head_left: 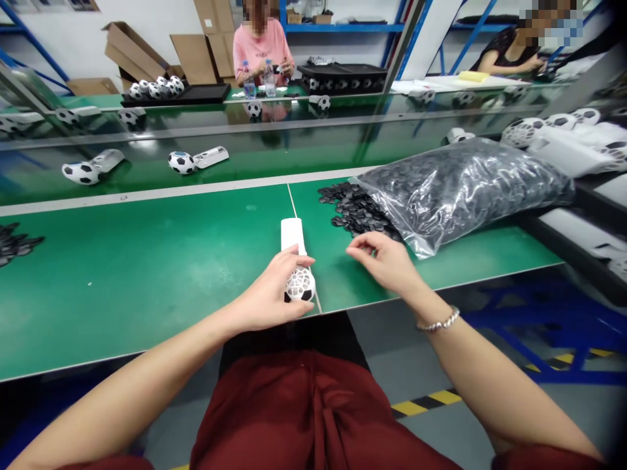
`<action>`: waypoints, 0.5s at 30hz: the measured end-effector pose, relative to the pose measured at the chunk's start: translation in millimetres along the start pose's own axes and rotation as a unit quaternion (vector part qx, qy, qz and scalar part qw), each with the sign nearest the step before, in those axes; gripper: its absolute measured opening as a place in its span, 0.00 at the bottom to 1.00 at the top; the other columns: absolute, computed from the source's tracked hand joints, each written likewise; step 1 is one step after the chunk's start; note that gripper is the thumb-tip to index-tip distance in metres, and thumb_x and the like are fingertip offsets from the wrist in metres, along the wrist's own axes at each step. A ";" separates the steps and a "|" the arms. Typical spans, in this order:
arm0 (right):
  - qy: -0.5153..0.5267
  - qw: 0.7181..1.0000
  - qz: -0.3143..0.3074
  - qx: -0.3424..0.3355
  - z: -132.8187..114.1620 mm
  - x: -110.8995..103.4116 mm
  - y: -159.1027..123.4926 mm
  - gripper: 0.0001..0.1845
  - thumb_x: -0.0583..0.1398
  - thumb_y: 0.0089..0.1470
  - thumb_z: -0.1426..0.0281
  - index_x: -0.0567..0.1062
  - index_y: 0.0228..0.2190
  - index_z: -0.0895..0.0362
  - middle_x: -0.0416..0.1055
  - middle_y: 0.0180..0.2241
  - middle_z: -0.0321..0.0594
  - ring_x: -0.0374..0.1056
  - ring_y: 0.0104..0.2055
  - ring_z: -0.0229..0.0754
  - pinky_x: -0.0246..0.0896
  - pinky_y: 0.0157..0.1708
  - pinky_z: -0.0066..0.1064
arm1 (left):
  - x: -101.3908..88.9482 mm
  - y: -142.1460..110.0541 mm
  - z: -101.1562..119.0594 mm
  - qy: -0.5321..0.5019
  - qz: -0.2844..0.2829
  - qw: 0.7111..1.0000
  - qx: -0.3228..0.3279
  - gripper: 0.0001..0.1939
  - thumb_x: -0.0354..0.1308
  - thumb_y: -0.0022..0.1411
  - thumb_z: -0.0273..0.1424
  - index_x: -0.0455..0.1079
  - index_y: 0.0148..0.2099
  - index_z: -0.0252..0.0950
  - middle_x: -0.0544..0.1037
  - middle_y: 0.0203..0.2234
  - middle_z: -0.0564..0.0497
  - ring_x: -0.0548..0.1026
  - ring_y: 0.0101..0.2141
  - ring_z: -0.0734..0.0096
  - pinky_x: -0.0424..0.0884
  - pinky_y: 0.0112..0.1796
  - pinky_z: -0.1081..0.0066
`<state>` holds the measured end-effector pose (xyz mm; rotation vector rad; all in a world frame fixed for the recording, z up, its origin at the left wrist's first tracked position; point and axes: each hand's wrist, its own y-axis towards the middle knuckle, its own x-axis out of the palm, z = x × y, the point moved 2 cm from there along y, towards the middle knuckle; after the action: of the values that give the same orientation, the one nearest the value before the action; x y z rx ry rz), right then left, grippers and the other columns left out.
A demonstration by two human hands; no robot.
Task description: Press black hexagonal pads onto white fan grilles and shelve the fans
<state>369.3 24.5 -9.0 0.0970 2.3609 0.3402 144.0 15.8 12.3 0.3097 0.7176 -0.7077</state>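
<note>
My left hand is wrapped round the football-patterned head of a small white hand fan that lies on the green table, its white handle pointing away from me. My right hand hovers just right of the fan, fingers curled and thumb pinched to fingertips; whether anything is between them is too small to see. It is close to a loose pile of small black pieces spilling from a clear plastic bag full of the same pieces.
Finished football fans lie on the conveyor belt beyond the table. Black trays with more fan heads stand further back. Two other people sit at the far benches. More black pieces lie at the left edge.
</note>
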 end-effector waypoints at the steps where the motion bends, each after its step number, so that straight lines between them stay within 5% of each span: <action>1: -0.064 0.998 0.030 0.003 10.8 -6.8 4.5 0.04 0.60 0.50 0.69 0.73 0.28 0.57 0.69 0.29 0.36 0.63 0.29 0.37 0.58 0.32 0.30 | 1.1 -0.3 -1.0 0.004 0.019 1.000 -0.001 0.28 0.61 0.50 0.32 0.57 0.52 0.37 0.54 0.58 0.41 0.47 0.61 0.52 0.51 0.57 0.52; 4: -0.199 0.979 0.031 -0.006 31.8 -14.5 13.8 0.06 0.60 0.51 0.68 0.75 0.31 0.56 0.70 0.31 0.39 0.65 0.31 0.40 0.59 0.34 0.32 | 2.4 0.1 -4.9 0.009 0.063 0.998 0.013 0.25 0.63 0.49 0.34 0.60 0.48 0.37 0.58 0.54 0.42 0.52 0.59 0.55 0.51 0.57 0.54; 8: -0.303 0.950 -0.018 -0.072 32.1 -6.3 16.9 0.10 0.58 0.54 0.67 0.76 0.35 0.58 0.72 0.35 0.42 0.65 0.39 0.46 0.60 0.40 0.34 | -4.9 -0.3 -9.7 0.000 0.018 0.999 0.032 0.20 0.59 0.49 0.27 0.61 0.46 0.39 0.58 0.53 0.45 0.53 0.58 0.59 0.51 0.58 0.56; 12: -0.381 0.915 -0.056 -0.116 28.3 -3.0 17.7 0.12 0.53 0.57 0.72 0.75 0.37 0.61 0.73 0.34 0.45 0.65 0.37 0.48 0.60 0.40 0.36 | -18.4 -6.3 -16.6 0.012 0.030 0.999 -0.034 0.25 0.60 0.47 0.27 0.61 0.50 0.39 0.56 0.52 0.45 0.57 0.56 0.57 0.54 0.56 0.56; 15: -0.364 0.923 -0.052 -0.116 25.5 -6.1 17.0 0.14 0.52 0.55 0.77 0.73 0.42 0.64 0.72 0.36 0.48 0.66 0.38 0.48 0.61 0.39 0.37 | -27.2 -11.0 -22.6 0.002 0.017 0.998 -0.053 0.26 0.60 0.48 0.30 0.60 0.51 0.39 0.61 0.49 0.46 0.63 0.51 0.59 0.59 0.53 0.57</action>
<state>390.8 45.4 -18.0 -0.0161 1.5706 0.4392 110.8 32.0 14.5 0.2250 0.7492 -0.6350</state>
